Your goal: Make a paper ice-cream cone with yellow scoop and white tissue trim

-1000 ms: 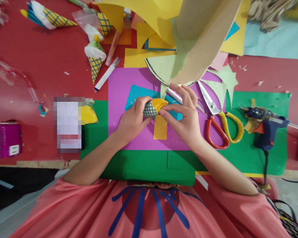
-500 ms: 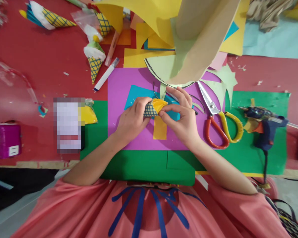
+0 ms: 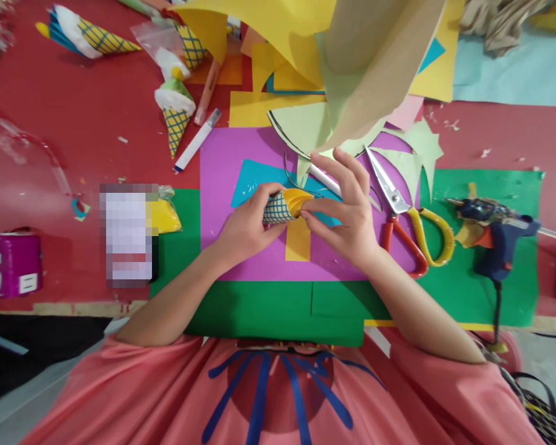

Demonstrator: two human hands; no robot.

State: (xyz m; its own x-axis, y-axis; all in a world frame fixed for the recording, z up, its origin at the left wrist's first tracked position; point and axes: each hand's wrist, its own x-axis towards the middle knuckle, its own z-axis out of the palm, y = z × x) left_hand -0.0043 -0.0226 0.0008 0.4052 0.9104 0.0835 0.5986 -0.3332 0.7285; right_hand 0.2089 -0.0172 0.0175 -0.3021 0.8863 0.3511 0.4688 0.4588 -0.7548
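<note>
Head camera: a small checked cone [image 3: 278,209] is held over the purple sheet [image 3: 220,148], between the two hands. Its outer end is clasped by the left hand [image 3: 245,225], the thumb and fingers being curled closely round it. The yellow lining [image 3: 296,199] at its mouth is pinched between thumb and forefinger of the right hand [image 3: 349,222], whose other fingers are raised and spread. Whether the rim is caught in that pinch too cannot be told, as it is covered by the fingertips.

The step in hand is judged to be the shaping of the lining at the mouth; for the next move, a steady left grip and a light, exact right pinch seem to be called for.

Rightward, movement is cramped by the scissors [image 3: 396,201], whose red handle is partly covered by the wrist (the glue gun [image 3: 500,241] is set well apart). Ahead, the raised fingers are brought near the curled card [image 3: 380,80]. More room is offered toward the body, over the green mat [image 3: 259,309].
</note>
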